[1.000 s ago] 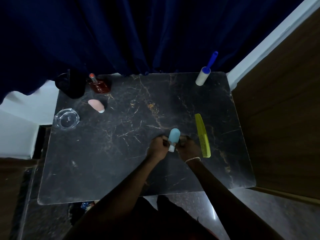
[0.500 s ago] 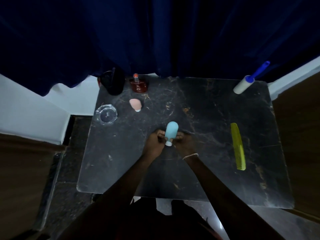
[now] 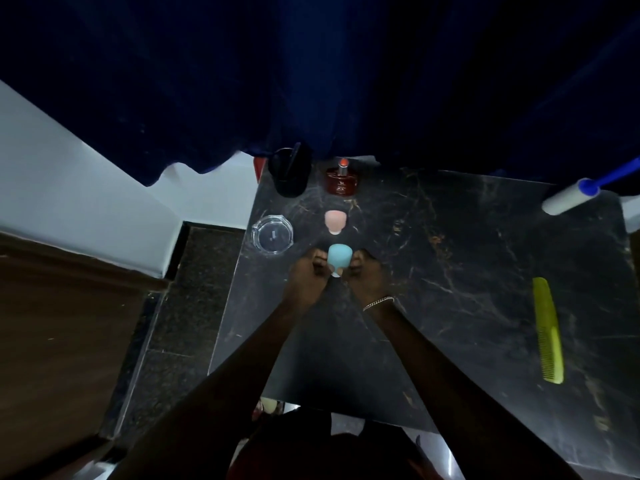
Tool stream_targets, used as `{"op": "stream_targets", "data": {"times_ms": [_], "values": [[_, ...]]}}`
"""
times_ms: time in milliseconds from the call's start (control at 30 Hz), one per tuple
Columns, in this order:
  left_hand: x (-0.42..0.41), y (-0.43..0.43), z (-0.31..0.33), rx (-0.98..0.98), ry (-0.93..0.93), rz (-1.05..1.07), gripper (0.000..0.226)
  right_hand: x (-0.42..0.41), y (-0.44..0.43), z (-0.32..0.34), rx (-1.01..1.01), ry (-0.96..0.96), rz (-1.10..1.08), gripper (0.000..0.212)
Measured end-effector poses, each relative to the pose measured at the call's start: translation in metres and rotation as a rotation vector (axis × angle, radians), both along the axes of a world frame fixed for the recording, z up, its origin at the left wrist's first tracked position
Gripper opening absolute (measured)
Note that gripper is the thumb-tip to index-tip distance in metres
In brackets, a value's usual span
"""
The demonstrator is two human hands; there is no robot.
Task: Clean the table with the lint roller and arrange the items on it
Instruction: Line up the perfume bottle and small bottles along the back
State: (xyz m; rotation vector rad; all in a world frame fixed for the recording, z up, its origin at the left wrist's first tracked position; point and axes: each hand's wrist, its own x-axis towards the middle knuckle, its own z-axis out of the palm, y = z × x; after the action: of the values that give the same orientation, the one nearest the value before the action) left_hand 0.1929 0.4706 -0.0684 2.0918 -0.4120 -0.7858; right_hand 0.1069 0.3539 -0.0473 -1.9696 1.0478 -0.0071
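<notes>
Blue bottle: a small light-blue squeeze bottle (image 3: 339,258) is pinched between both hands, cap end down, over the left part of the dark marble worktop (image 3: 450,271).
Left hand: the left hand (image 3: 306,275) presses on the bottle's left side, its grip closed on it.
Right hand: the right hand (image 3: 363,275), with a thin bracelet (image 3: 378,303) at the wrist, presses on the other side, its grip closed on it too.
Why two hands: I think both hands hold it so it goes down straight and does not tip over.
Why this spot: a pink bottle (image 3: 335,221) lies just behind it, and a red perfume bottle (image 3: 342,180) stands behind that. It looks like the small things are being lined up in a row.
Neighbours: a black cup (image 3: 289,173) stands at the back left corner and a glass ashtray (image 3: 272,234) sits near the left edge.
Lint roller: the lint roller (image 3: 571,199) with the blue handle lies at the back right corner, well apart from the hands.
Comb: the yellow-green comb (image 3: 549,330) lies alone near the right edge.
What changed: the blue bottle has moved from the middle of the worktop, near the comb, over to the left, close to the pink bottle. The other things have stayed put.
</notes>
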Motion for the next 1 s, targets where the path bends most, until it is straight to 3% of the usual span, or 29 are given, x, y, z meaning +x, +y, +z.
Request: {"op": "stream_targets", "data": {"times_ms": [167, 300, 1000], "values": [[0.018, 0.004, -0.008, 0.007, -0.045, 0.004, 0.019, 0.018, 0.012, -0.001, -0.051, -0.039, 0.019, 0.041], [0.023, 0.006, -0.017, 0.003, -0.083, -0.009, 0.025, 0.023, 0.015, -0.011, -0.101, 0.017, 0.001, 0.018], [0.022, 0.015, -0.021, 0.001, -0.101, -0.045, 0.028, 0.022, 0.019, -0.031, -0.079, -0.003, 0.057, 0.025]]}}
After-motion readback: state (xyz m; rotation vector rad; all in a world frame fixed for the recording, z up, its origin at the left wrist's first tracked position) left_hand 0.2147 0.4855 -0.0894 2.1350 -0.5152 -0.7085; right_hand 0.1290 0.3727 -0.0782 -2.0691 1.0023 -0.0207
